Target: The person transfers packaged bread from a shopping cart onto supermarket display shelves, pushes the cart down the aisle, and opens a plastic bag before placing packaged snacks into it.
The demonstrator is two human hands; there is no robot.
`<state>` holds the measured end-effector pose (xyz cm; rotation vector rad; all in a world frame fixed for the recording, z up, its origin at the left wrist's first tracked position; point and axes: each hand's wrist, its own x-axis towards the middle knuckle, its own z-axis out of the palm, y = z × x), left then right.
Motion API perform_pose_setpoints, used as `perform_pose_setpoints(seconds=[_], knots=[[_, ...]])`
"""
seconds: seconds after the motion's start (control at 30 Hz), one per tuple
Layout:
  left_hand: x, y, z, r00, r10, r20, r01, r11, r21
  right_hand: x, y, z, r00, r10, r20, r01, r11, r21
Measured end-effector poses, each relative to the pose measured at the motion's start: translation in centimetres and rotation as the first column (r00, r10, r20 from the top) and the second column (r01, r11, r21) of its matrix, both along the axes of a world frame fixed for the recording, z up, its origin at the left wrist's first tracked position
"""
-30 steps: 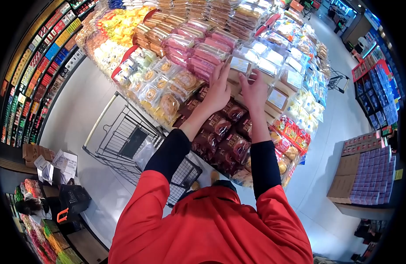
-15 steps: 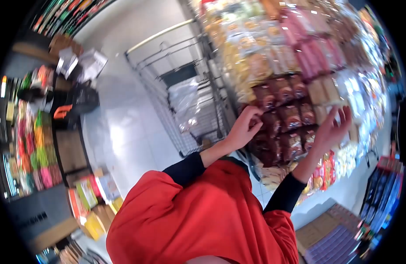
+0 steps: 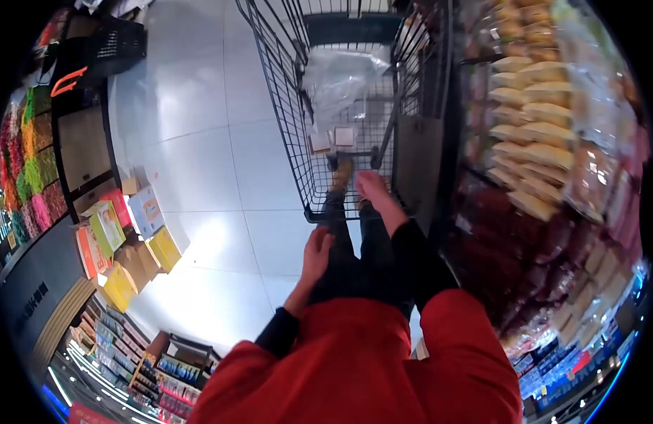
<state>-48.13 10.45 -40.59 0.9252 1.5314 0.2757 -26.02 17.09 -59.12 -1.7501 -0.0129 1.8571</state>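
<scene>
My left hand (image 3: 317, 256) hangs in front of my dark trousers with its fingers loosely bent and apart; I see nothing in it. Farther forward, my right hand (image 3: 371, 186) is over the near end of a wire shopping cart (image 3: 292, 141). Its fingers look curled in and are slightly blurred, with no item showing. Whether it touches the cart's rim I cannot tell. Inside the cart lies a clear plastic bag (image 3: 340, 81). A small white-faced square (image 3: 344, 136) shows low in the cart, near my shoe (image 3: 342, 173).
To the right, a display holds rows of pale yellow packs (image 3: 535, 134) and dark red packets (image 3: 496, 247). Cardboard boxes (image 3: 132, 258) stand at left by a produce shelf (image 3: 36, 155). A black basket (image 3: 118, 46) is at upper left, beyond the tiled floor (image 3: 199, 169).
Both hands have left the dark red packets on the display and moved down in front of my body. My view has turned, so the cart is now straight ahead and the display is at right.
</scene>
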Motion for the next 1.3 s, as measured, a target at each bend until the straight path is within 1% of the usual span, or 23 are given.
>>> perform_pose_setpoints(seconds=[0.03, 0.07, 0.1, 0.13, 0.17, 0.23, 0.27, 0.33, 0.43, 0.5, 0.57, 0.6, 0.67, 0.7, 0.77, 0.83, 0.87, 0.9, 0.93, 0.97, 1.03, 1.1, 1.3], knots=[[-0.3, -0.7, -0.6, 0.995, 0.092, 0.032, -0.091, 0.995, -0.03, -0.5, 1.8, -2.8, 0.986, -0.145, -0.08, 0.141, 0.989, -0.055], [-0.5, -1.2, -0.9, 0.98, 0.189, 0.056, -0.186, 0.98, -0.065, -1.1, 3.5, -5.4, 0.994, -0.068, 0.091, 0.071, 0.997, -0.031], [-0.9, -1.6, -1.0, 0.982, 0.187, 0.038, -0.183, 0.978, -0.098, -1.7, 4.9, -8.1, 0.966, 0.01, 0.26, -0.004, 1.0, -0.025], [-1.3, -2.1, -0.3, 0.98, 0.197, 0.01, -0.194, 0.973, -0.126, -2.9, 5.1, -13.3, 0.814, 0.004, 0.581, -0.054, 0.996, 0.07], [-1.7, -2.2, -0.2, 0.977, 0.212, -0.012, -0.211, 0.968, -0.136, -4.1, 5.2, -17.9, 0.56, -0.041, 0.827, -0.155, 0.976, 0.154], [-2.8, -2.5, -0.2, 0.974, 0.223, -0.036, -0.226, 0.961, -0.158, -3.5, 7.9, -15.1, 0.657, 0.146, 0.74, -0.205, 0.979, -0.01], [-3.0, -2.6, -0.3, 0.972, 0.231, -0.041, -0.235, 0.959, -0.158, -3.6, 7.9, -15.4, 0.656, 0.161, 0.737, -0.217, 0.976, -0.019], [-3.6, -2.2, -0.2, 0.973, 0.226, -0.048, -0.23, 0.962, -0.144, -2.7, 7.7, -14.8, 0.674, 0.138, 0.726, -0.117, 0.99, -0.079], [-3.8, -0.6, -0.1, 0.981, 0.196, -0.016, -0.196, 0.974, -0.109, -1.6, 6.0, -13.3, 0.7, 0.142, 0.7, -0.135, 0.989, -0.066], [-3.6, 0.3, 0.0, 0.985, 0.171, 0.021, -0.168, 0.981, -0.102, -0.9, 5.6, -7.5, 0.718, 0.113, 0.687, -0.118, 0.992, -0.04], [-2.9, 1.4, 0.2, 0.986, 0.155, 0.057, -0.149, 0.984, -0.097, 0.1, 5.1, -1.2, 0.943, -0.099, 0.318, 0.134, 0.987, -0.088], [-2.3, 2.1, 0.4, 0.986, 0.146, 0.082, -0.138, 0.985, -0.102, 0.6, 4.2, 0.6, 0.938, -0.113, 0.328, 0.144, 0.987, -0.071], [-1.0, 3.6, 0.9, 0.975, 0.153, 0.161, -0.14, 0.986, -0.088, 1.8, 2.0, 4.3, 0.972, -0.21, 0.102, 0.207, 0.978, 0.038], [-0.3, 4.3, 1.3, 0.959, 0.168, 0.226, -0.152, 0.984, -0.088, 2.1, 0.8, 6.8, 0.969, -0.224, 0.107, 0.219, 0.974, 0.054], [1.8, 6.4, 2.9, 0.97, 0.111, 0.218, -0.109, 0.994, -0.021, 2.9, -0.6, 13.0, 0.963, -0.258, -0.079, 0.269, 0.939, 0.215], [3.9, 8.5, 5.4, 0.977, 0.058, 0.205, -0.069, 0.997, 0.047, 3.7, -2.2, 18.4, 0.964, -0.233, -0.126, 0.26, 0.923, 0.282], [4.9, 9.5, 6.9, 0.947, 0.109, 0.303, -0.106, 0.994, -0.024, 3.9, -3.1, 21.1, 0.965, -0.197, -0.172, 0.244, 0.913, 0.327], [5.9, 10.2, 8.7, 0.904, 0.161, 0.395, -0.133, 0.986, -0.097, 3.9, -3.7, 23.7, 0.964, -0.207, -0.167, 0.254, 0.902, 0.349], [7.2, 10.6, 10.8, 0.851, 0.176, 0.495, -0.129, 0.983, -0.128, 3.7, -4.1, 26.4, 0.975, -0.178, -0.136, 0.222, 0.85, 0.477], [7.8, 10.6, 11.5, 0.847, 0.146, 0.511, -0.108, 0.989, -0.104, 3.6, -4.4, 28.8, 0.983, -0.155, -0.096, 0.182, 0.781, 0.598], [9.2, 10.4, 12.4, 0.868, -0.139, 0.476, 0.066, 0.984, 0.167, 3.6, -5.0, 32.9, 0.973, -0.201, -0.118, 0.229, 0.732, 0.642], [10.6, 10.6, 15.0, 0.826, -0.18, 0.534, 0.079, 0.975, 0.208, 4.0, -5.6, 36.5, 0.952, -0.273, -0.136, 0.288, 0.657, 0.696], [14.4, 11.0, 24.8, 0.779, -0.299, 0.551, 0.181, 0.949, 0.26, 5.9, -8.5, 42.4, 0.914, -0.405, -0.023, 0.264, 0.552, 0.791]])
